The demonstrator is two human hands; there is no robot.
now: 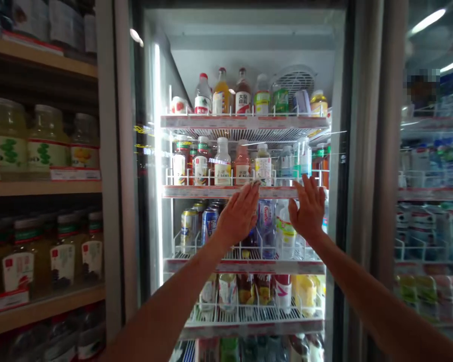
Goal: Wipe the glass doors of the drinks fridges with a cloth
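Note:
Both my hands are raised in front of a lit drinks fridge, whose glass door carries light reflections. My left hand is held flat with its fingers together, at the height of the second shelf's front edge. A small greyish bit shows at its fingertips, and what lies under the palm is hidden. To the right, my right hand has its fingers spread, holds nothing, and appears to rest against the glass. Behind the hands are a purple can and a clear bottle.
Juice bottles line the second shelf, with more bottles above. Cans and cartons stand lower. At left, wooden shelves hold jars. A metal door frame stands at right, beside another glass-fronted fridge.

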